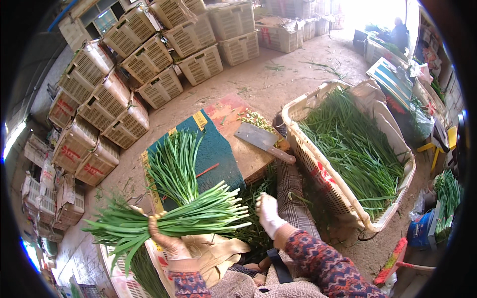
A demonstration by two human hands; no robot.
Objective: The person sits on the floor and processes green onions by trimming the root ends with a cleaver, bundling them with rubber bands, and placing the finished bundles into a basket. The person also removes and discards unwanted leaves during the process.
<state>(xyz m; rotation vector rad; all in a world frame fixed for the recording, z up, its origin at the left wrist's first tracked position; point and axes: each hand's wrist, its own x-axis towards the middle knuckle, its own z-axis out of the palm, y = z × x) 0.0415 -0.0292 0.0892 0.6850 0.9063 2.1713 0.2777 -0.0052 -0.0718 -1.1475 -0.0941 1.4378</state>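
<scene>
My left hand (166,236) is closed around a bunch of green garlic chives (201,214), with its pale cut ends pointing right. Beyond it, a second chive bunch (175,164) lies on the teal mat (220,156) of a low work board, beside a red strip (207,170). To the right of the held bunch, my white-gloved right hand (269,213) is raised with its fingers curled in; I see nothing in it. A cleaver (257,137) with a wooden handle rests at the board's right side, by a heap of chopped stem ends (257,120).
A large plastic crate (309,156) full of loose greens stands at the right. Stacked crates (147,59) line the left and back. A red-bristled broom (391,260) is at lower right. Another crate (123,275) stands at lower left. A person (399,33) is near the bright doorway.
</scene>
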